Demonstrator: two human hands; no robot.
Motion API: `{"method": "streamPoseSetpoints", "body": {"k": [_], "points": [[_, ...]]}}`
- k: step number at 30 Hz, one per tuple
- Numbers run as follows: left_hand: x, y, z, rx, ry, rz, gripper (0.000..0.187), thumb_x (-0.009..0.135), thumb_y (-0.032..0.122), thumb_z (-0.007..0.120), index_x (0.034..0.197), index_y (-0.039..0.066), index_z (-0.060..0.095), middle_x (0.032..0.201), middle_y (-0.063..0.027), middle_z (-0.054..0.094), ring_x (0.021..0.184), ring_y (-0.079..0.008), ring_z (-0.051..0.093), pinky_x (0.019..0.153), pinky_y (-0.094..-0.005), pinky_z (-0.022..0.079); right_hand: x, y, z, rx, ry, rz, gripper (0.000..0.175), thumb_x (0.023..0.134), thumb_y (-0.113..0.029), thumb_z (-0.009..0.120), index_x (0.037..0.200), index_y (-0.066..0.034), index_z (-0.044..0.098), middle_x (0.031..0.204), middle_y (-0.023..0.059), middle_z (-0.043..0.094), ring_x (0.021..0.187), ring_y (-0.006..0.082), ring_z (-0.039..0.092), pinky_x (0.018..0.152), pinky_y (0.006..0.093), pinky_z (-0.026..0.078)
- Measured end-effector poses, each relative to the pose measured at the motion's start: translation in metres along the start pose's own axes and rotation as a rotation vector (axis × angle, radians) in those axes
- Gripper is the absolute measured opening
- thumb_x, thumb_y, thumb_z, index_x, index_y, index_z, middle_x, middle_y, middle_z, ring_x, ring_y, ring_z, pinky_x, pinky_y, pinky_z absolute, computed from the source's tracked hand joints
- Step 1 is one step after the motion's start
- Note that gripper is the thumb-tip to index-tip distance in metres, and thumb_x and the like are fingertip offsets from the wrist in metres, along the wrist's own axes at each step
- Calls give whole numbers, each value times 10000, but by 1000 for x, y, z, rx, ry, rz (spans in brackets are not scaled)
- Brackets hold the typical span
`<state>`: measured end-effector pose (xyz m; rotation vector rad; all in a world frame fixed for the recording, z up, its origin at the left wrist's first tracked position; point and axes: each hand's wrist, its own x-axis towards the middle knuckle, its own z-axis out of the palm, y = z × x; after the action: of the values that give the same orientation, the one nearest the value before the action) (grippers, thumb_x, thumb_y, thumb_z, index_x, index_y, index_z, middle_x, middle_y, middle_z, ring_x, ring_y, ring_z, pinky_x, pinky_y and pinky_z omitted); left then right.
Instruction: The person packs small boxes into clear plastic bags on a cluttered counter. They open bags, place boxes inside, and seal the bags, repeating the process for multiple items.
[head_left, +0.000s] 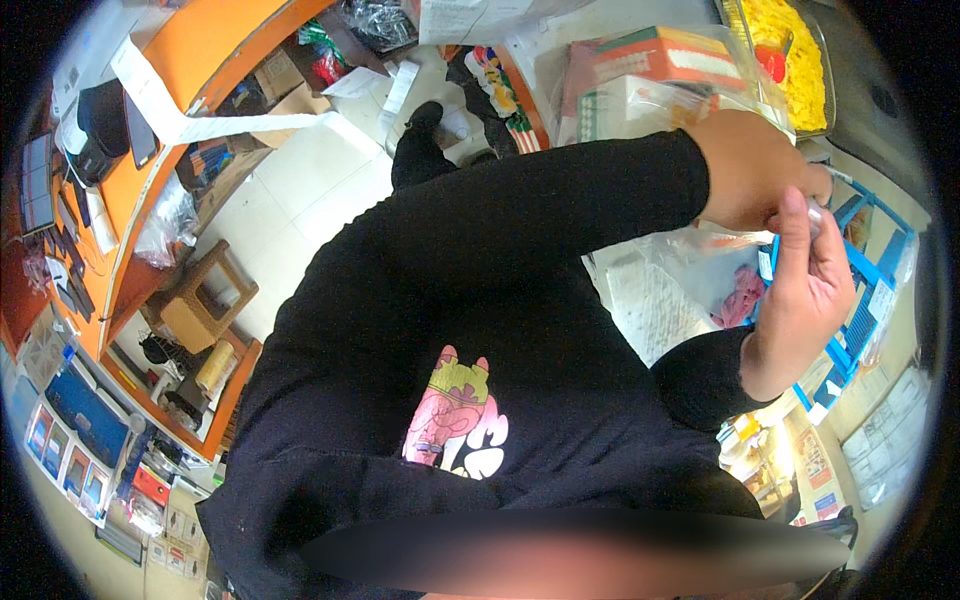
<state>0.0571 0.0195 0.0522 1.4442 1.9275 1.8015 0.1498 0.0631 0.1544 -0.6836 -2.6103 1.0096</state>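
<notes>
My left hand (757, 166) reaches across to the right side of the view, its black sleeve crossing in front of my body. The back of that hand is turned up and its fingers curl out of clear sight. Just below it, my right hand (806, 289) pinches a small pale, glossy thing (814, 215) between thumb and fingers. The fingertips of both hands are close together there; whether the left also grips the thing is hidden. Behind the right hand stands a blue plastic basket (862, 277) bearing labels. Under the left wrist lie clear plastic packs (652, 67) with colourful contents.
A tray of yellow pieces (799, 56) with a red item sits at the upper right. On the left curves an orange counter (142, 187) with phones and a long paper strip (247, 127). A brown stool-like item (206, 300) stands on the white tiled floor (292, 187).
</notes>
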Motion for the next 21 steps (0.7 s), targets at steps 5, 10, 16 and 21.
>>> {"method": "streamPoseSetpoints", "body": {"k": [5, 10, 16, 21], "points": [[5, 10, 20, 246, 32, -26, 237, 780, 280, 646, 936, 110, 593, 732, -116, 670, 769, -317, 675, 714, -443, 490, -8, 19, -21, -12, 51, 125, 248, 949, -203, 644, 1015, 33, 684, 867, 57, 671, 820, 95, 591, 780, 223, 445], [9, 8, 30, 365, 279, 148, 176, 745, 294, 641, 842, 147, 652, 778, -69, 689, 819, -248, 680, 770, -409, 463, -17, 33, -29, -79, 103, 118, 250, 948, -193, 638, 999, 43, 703, 896, 90, 701, 842, 113, 612, 814, 242, 451], [5, -3, 13, 128, -74, 41, 129, 793, 277, 610, 866, 185, 662, 815, -114, 693, 810, -328, 682, 688, -494, 498, -16, 25, -16, 12, 123, -56, 239, 939, -178, 638, 964, 47, 716, 899, 122, 714, 848, 147, 640, 827, 269, 463], [-5, 1, 5, 132, -43, -11, 134, 802, 271, 612, 905, 192, 645, 806, -114, 690, 799, -353, 680, 665, -491, 508, -14, 19, -14, 16, 69, -34, 237, 943, -178, 636, 962, 44, 716, 904, 115, 712, 856, 145, 639, 826, 265, 465]]}}
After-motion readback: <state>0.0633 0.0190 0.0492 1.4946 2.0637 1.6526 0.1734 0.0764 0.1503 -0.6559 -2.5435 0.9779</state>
